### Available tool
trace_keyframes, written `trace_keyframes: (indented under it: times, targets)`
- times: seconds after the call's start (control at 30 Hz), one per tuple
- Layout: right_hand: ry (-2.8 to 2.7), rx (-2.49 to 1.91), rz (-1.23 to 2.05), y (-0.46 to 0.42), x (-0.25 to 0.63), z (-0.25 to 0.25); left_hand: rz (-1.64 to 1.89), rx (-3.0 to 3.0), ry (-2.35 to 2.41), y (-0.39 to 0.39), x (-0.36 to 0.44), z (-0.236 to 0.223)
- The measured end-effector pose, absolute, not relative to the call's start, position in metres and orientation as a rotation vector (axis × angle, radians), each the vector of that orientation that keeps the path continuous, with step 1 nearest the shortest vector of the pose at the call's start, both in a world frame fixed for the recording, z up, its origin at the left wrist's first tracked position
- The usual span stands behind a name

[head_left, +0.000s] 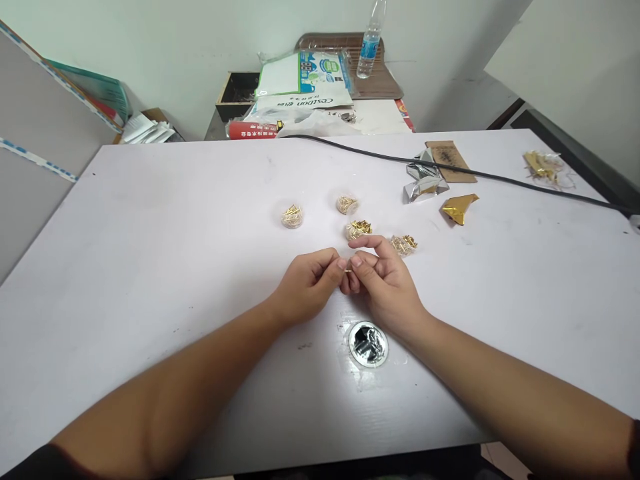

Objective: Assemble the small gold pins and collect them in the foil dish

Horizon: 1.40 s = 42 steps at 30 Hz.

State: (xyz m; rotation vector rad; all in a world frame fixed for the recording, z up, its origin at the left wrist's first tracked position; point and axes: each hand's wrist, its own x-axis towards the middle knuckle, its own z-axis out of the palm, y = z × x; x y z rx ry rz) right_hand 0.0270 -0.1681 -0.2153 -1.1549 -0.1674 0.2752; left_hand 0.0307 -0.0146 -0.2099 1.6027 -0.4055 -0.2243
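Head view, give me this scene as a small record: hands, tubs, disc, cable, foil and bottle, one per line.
Left hand: thumb and finger pinching a thin gold piece
Right hand: pinching the same piece, facing the left
Tubs: four, clear, holding gold pieces, beyond the hands
Disc: round, shiny, between the forearms
Cable: black, across the far part of the table
Gold foil: right of the tubs
Bottle: clear, blue label, behind the table

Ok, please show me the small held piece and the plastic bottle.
Small held piece [349, 271]: head view, on its visible middle.
Plastic bottle [369, 48]: head view, on its blue label.
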Motion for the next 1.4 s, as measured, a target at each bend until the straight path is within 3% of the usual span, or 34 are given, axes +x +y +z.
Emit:
trace_keyframes:
  times: [0.9, 1.4]
  targets:
    - [-0.05, -1.284, 0.266, -0.1648, 0.0239, -0.2126, -0.056, 1.907, -0.397, -0.0161, 0.0257, -0.212]
    - [0.151, -1.073, 0.362, -0.1594, 0.0238, -0.2104, 0.165, 2.094, -0.484, -0.0171, 0.0259, -0.213]
